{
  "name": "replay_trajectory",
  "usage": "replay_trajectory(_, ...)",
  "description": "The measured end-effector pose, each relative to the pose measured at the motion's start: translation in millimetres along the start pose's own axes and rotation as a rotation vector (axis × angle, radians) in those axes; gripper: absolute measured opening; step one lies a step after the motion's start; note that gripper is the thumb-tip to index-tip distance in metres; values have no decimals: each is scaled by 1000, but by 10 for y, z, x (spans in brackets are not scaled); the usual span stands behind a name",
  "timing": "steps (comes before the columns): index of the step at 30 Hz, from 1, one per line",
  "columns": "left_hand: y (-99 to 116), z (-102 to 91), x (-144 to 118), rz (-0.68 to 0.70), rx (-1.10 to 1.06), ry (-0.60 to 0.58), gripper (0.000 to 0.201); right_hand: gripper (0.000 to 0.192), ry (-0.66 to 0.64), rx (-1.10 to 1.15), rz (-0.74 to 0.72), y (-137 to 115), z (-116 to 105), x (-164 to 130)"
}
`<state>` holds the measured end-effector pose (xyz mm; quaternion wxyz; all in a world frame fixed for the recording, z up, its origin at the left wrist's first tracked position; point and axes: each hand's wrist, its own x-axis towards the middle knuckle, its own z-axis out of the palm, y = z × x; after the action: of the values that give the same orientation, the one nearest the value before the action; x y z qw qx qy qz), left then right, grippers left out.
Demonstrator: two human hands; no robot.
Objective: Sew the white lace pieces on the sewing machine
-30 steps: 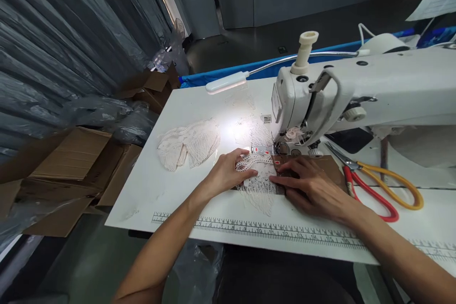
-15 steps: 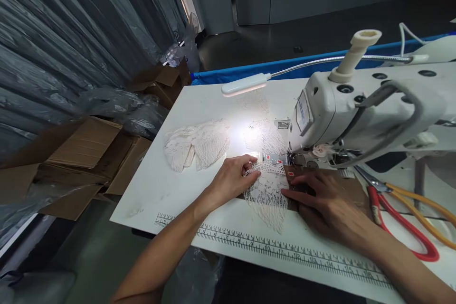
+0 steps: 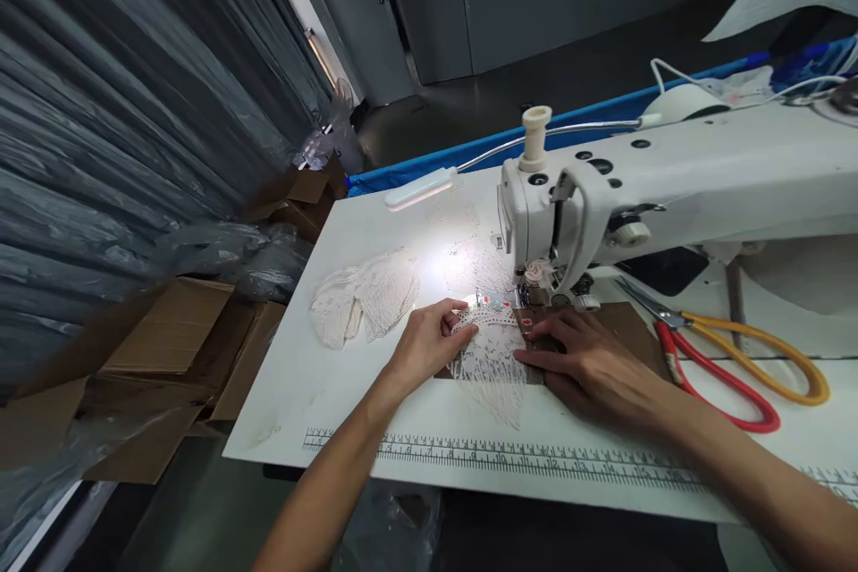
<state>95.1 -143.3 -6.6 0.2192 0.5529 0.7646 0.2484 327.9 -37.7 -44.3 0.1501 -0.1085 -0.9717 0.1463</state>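
A piece of white fringed lace (image 3: 492, 353) lies in front of the needle area of a white sewing machine (image 3: 657, 170). My left hand (image 3: 429, 344) pinches its left upper edge between thumb and fingers. From the right, my right hand (image 3: 583, 357) rests with fingers spread, fingertips touching the lace's right edge and the brown plate (image 3: 623, 326) beneath. More lace (image 3: 475, 264) lies behind the presser foot, under the bright lamp spot. A separate stack of lace pieces (image 3: 365, 295) sits to the left on the white table (image 3: 281, 411).
Scissors (image 3: 724, 366) with red and orange handles lie right of my right hand. A slim lamp (image 3: 421, 189) on a flexible neck hangs over the table's back. A printed ruler (image 3: 509, 460) runs along the front edge. Open cardboard boxes (image 3: 167, 322) and plastic stand at left.
The camera view has turned to the right, so more of the sewing machine and a hanging paper show. Both hands keep nearly the same places on the lace.
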Motion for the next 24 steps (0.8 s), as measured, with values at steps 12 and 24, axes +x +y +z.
replay_trajectory(12,77,84,270,1072,551,-85,29,41,7,19,11,3,5,11)
replay_trajectory(24,2,173,274,1044,720,-124,38,41,42,-42,-41,1,-2,14)
